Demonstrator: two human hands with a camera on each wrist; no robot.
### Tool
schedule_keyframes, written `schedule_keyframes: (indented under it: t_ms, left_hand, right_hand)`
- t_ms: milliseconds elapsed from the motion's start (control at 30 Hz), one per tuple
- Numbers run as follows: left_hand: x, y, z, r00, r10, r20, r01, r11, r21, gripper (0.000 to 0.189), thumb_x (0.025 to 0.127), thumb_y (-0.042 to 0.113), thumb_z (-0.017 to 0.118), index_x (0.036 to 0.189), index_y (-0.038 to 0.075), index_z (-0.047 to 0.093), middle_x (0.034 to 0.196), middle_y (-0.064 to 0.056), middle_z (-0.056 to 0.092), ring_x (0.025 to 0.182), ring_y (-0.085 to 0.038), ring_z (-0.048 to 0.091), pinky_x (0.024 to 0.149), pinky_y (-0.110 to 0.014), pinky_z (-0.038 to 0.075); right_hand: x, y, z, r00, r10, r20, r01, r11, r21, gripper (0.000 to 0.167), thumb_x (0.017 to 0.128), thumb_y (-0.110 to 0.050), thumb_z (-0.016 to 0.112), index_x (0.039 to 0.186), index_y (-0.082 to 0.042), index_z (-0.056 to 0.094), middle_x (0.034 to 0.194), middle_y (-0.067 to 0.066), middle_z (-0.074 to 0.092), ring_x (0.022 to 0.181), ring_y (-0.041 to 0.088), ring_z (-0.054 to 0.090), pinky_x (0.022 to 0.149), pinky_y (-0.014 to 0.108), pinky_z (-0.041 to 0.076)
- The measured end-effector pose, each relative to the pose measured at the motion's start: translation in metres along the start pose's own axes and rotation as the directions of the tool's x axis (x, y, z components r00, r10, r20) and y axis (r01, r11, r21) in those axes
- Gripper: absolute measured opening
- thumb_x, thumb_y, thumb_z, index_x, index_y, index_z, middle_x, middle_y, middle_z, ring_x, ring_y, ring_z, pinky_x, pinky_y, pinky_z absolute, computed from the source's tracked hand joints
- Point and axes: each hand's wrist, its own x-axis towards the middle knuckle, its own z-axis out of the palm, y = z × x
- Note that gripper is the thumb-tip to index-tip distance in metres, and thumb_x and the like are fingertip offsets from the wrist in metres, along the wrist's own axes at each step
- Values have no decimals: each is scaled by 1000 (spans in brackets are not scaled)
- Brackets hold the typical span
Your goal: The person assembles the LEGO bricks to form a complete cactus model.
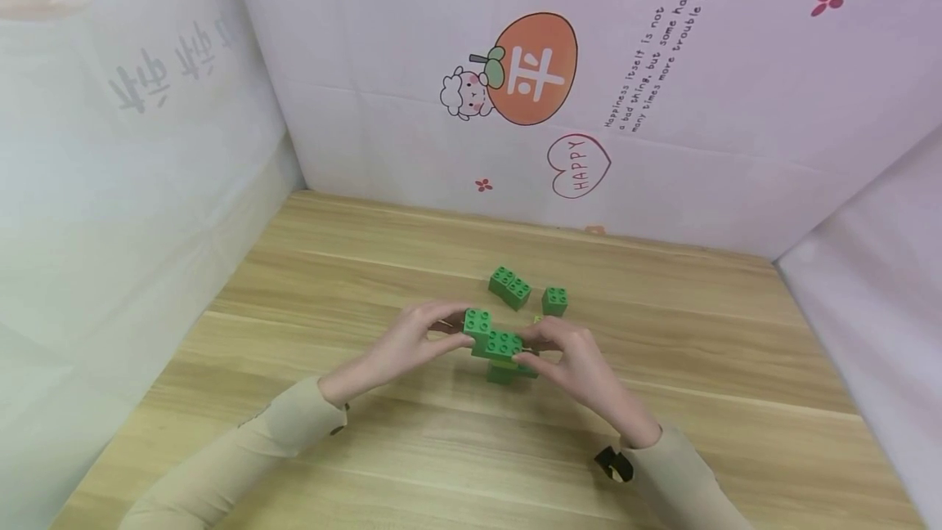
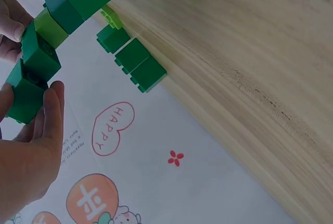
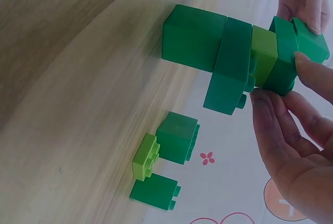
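A stepped stack of toy building bricks (image 1: pixel 504 344) stands on the table between both hands, dark green with one light green brick (image 3: pixel 264 52) in its middle. My left hand (image 1: pixel 408 343) pinches the square green top brick (image 1: pixel 477 321) between thumb and fingers. That brick sits at the left end of a longer green brick (image 3: pixel 283 57). With thumb and fingertips, my right hand (image 1: pixel 580 362) grips this longer brick from the right. Below the light green brick, another long brick (image 3: pixel 229 68) juts out over a tall green base brick (image 3: pixel 192 38).
Behind the stack lie two green bricks (image 1: pixel 509 288) side by side and a single green brick (image 1: pixel 555 301). A small light green brick (image 3: pixel 145 156) is beside them, mostly covered by the right hand in the head view. Printed white cloth (image 1: pixel 412 145) walls the wooden table (image 1: pixel 412 464).
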Motion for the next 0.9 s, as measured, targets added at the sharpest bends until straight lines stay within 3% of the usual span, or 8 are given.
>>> schedule_keyframes:
  t_ms: [300, 700, 900]
  left_hand:
    - [0, -5, -1, 1000, -19, 13, 20, 999, -43, 45, 86, 11, 75, 129, 3, 63, 118, -13, 72, 103, -23, 72, 93, -26, 60]
    - [-3, -7, 2, 998, 59, -16, -59, 998, 6, 48, 85, 8, 75, 130, 2, 62, 119, -15, 71, 101, -23, 72, 90, -22, 60]
    - [-2, -6, 2, 1000, 19, 0, -19, 1000, 7, 48, 87, 9, 74, 132, 1, 60, 119, -15, 71, 102, -25, 72, 91, -21, 59]
  right_hand:
    - [1, 0, 1, 1000, 1, -1, -1, 1000, 0, 26, 79, -11, 82, 103, -4, 72, 95, 6, 74, 86, 19, 73, 78, 30, 64]
    - [1, -1, 1, 1000, 3, 4, -3, 1000, -4, 27, 78, -11, 82, 103, -3, 73, 95, 8, 75, 86, 20, 74, 77, 27, 64]
    - [3, 0, 0, 1000, -6, 6, 6, 1000, -1, 26, 78, -10, 82, 102, -2, 72, 95, 10, 75, 85, 22, 74, 76, 30, 64]
